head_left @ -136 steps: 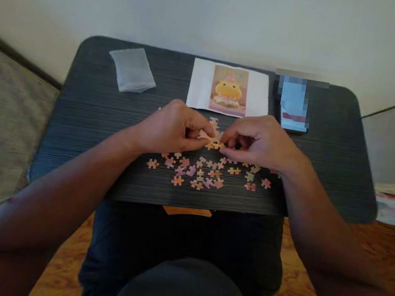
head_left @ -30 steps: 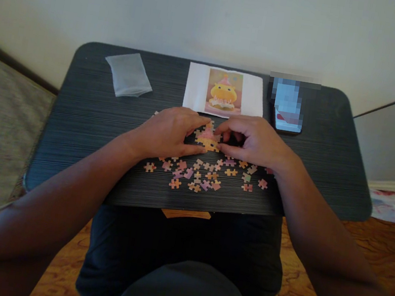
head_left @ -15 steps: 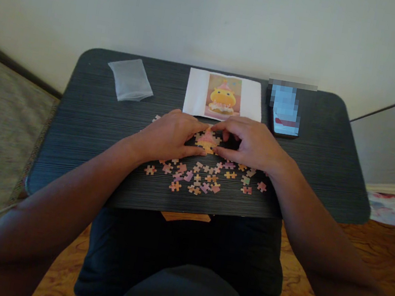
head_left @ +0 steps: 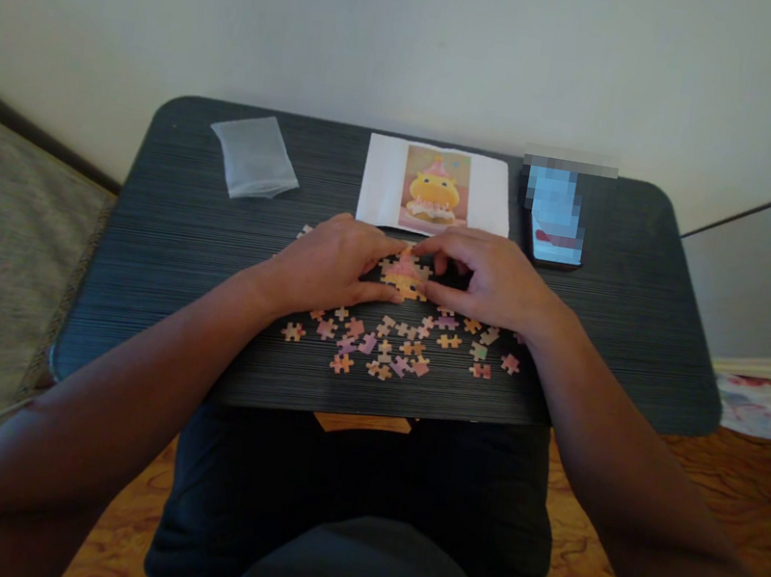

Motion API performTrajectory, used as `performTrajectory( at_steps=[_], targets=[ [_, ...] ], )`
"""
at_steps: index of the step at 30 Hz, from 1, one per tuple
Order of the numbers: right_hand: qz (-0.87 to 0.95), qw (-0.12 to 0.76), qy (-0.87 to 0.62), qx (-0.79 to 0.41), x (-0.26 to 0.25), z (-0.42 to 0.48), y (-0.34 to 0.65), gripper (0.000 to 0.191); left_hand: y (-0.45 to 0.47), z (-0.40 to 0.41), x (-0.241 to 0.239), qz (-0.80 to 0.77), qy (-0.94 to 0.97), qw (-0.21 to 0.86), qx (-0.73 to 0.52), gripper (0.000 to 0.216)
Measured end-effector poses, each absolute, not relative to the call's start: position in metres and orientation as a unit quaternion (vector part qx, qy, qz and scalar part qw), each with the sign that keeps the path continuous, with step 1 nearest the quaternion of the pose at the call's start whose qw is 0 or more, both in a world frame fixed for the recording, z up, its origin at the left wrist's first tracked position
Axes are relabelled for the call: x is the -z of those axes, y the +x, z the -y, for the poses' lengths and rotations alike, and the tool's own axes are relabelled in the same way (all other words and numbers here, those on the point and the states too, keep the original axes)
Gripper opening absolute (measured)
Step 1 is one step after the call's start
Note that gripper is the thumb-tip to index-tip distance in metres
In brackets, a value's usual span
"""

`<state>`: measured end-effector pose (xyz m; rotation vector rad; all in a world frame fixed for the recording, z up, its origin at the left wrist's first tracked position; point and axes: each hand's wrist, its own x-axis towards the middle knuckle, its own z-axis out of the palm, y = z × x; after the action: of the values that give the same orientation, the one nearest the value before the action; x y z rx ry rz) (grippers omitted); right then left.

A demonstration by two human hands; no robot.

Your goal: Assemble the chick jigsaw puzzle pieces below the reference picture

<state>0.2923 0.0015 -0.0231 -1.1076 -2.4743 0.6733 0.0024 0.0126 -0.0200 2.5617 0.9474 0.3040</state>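
A small block of joined jigsaw puzzle pieces [head_left: 403, 274], pink above and yellow below, lies flat on the dark table between my hands. From the left, my left hand [head_left: 335, 263] holds it, with the fingertips at its top edge and the thumb at its bottom edge. My right hand [head_left: 494, 276] holds the other side, index finger near the top and thumb tip at the lower right. Several loose puzzle pieces [head_left: 385, 349] in pink, orange and purple are scattered nearer to me. A few pieces are partly covered by my hands.
Behind my hands lies a white sheet with a printed picture [head_left: 436, 189] of a yellow character and a cake. A clear plastic bag [head_left: 255, 158] rests at the table's [head_left: 165, 244] back left. At the back right is a phone [head_left: 556, 216] with a lit screen.
My right thumb has shifted very slightly at the block's lower right. Both hands otherwise keep their places, and the loose pieces lie as before.
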Motion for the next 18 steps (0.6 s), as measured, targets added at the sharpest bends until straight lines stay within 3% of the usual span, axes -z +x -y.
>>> performTrajectory(
  at_steps=[9,18],
  targets=[
    [0.837,0.287,-0.412,-0.216,0.023,-0.003,0.298,0.015,-0.018,-0.021,0.003,-0.411,0.857,0.265,-0.166,0.029],
    [0.821,0.305,-0.431,-0.216,0.027,-0.006,0.298,0.011,-0.041,-0.034,-0.012,-0.389,0.834,0.392,-0.008,0.030]
  ],
)
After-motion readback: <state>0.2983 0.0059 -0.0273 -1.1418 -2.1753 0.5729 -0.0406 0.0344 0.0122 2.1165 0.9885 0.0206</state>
